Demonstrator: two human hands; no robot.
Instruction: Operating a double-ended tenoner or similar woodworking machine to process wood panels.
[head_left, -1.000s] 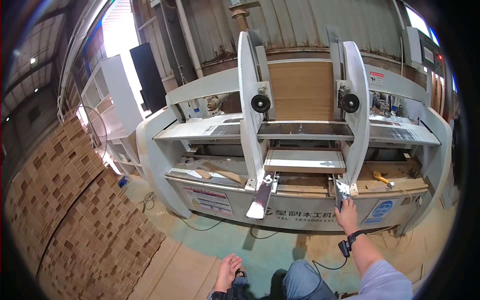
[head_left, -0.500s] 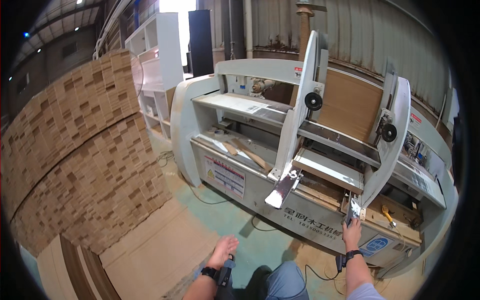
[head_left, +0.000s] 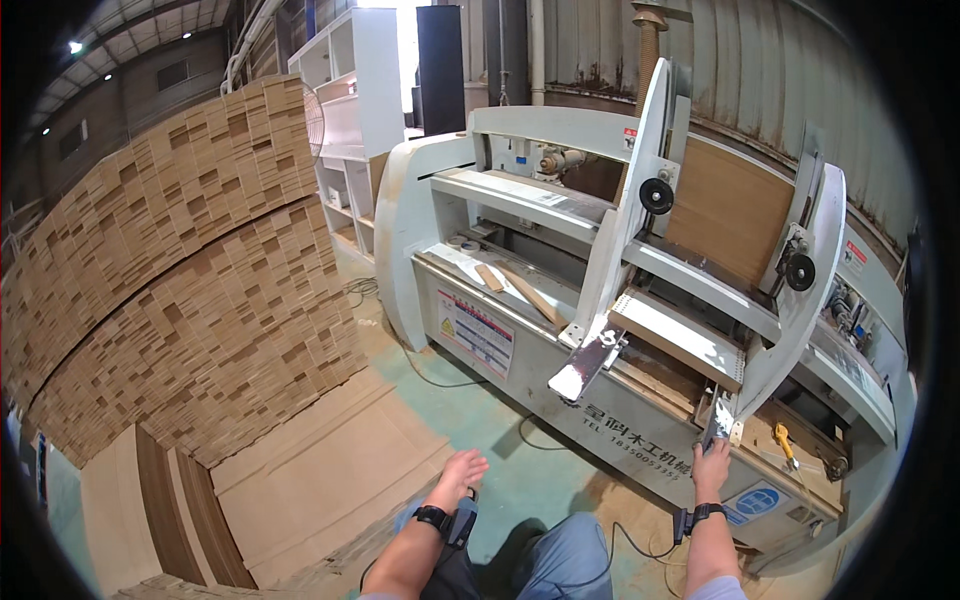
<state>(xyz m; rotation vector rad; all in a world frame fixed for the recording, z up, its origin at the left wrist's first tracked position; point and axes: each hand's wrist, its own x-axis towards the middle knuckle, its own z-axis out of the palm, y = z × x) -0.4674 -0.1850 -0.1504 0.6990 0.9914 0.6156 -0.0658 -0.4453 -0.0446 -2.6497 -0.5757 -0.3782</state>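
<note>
Since half a second ago, my view has swung further left: the wall of stacked boards [head_left: 180, 300] now fills the left side and the machine [head_left: 640, 330] sits to the right. My right hand [head_left: 712, 466] remains at the lower end of the right white arm [head_left: 800, 290], fingers closed over the metal handle [head_left: 718, 424] at its tip. That handle is a short bright bar, its long axis running down and slightly left, the free end pointing toward me. A matching metal handle [head_left: 586, 364] on the left white arm [head_left: 628, 200] points down and left, untouched, well apart from either hand. My left hand [head_left: 461, 472] hangs over the green floor [head_left: 480, 420], fingers spread and loose, holding nothing, with a dark band at the wrist. A wooden strip [head_left: 530, 293] lies on the machine bed, angled from upper left to lower right. A yellow-handled tool [head_left: 783, 441] rests on the ledge just right of my right hand.
</note>
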